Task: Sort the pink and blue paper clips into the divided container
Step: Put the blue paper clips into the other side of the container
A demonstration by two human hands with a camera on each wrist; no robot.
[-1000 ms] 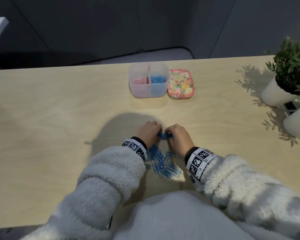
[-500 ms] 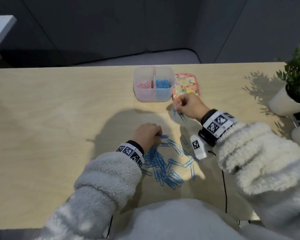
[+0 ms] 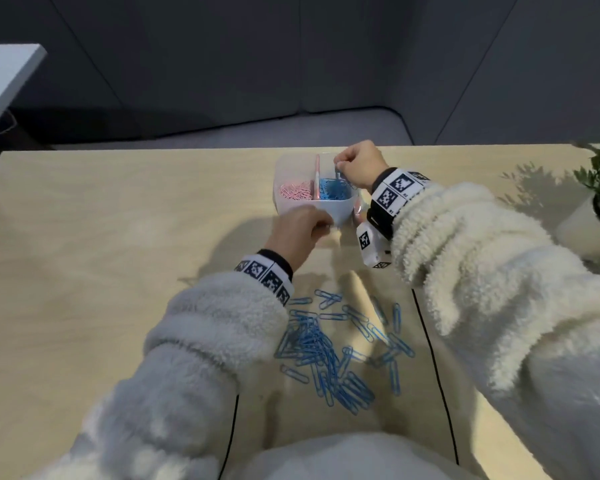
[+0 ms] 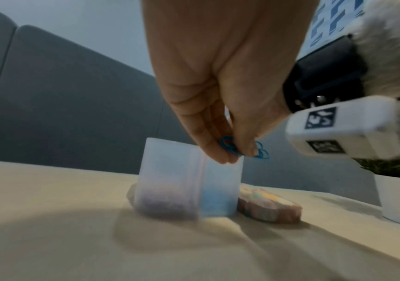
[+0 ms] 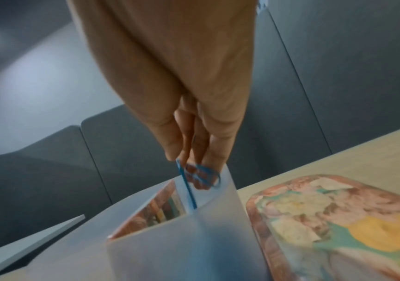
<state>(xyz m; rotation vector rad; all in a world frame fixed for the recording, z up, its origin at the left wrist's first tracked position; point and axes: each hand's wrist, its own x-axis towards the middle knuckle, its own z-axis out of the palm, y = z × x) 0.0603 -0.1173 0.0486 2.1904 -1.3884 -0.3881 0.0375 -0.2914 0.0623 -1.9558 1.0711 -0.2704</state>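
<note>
The translucent divided container [image 3: 329, 211] stands at the table's far middle, pink paper clips [image 3: 295, 192] in its left half and blue clips [image 3: 333, 192] in its right half. My right hand [image 3: 340, 166] hovers over the right half and pinches a few blue clips [image 5: 201, 176], which also show in the left wrist view [image 4: 230, 148] just above the rim. My left hand [image 3: 317, 228] sits with curled fingers just in front of the container's front wall; what it holds is hidden. A pile of several blue clips [image 3: 326, 348] lies on the table near my body.
A floral lid [image 4: 271, 207] lies flat right of the container, mostly under my right wrist in the head view. White plant pots [image 3: 582, 233] stand at the right edge. Two thin black cables [image 3: 430, 358] run across the table by the pile.
My right hand carried blue clips from beside the lid to above the blue compartment. My left hand left the pile and moved forward to the container's front.
</note>
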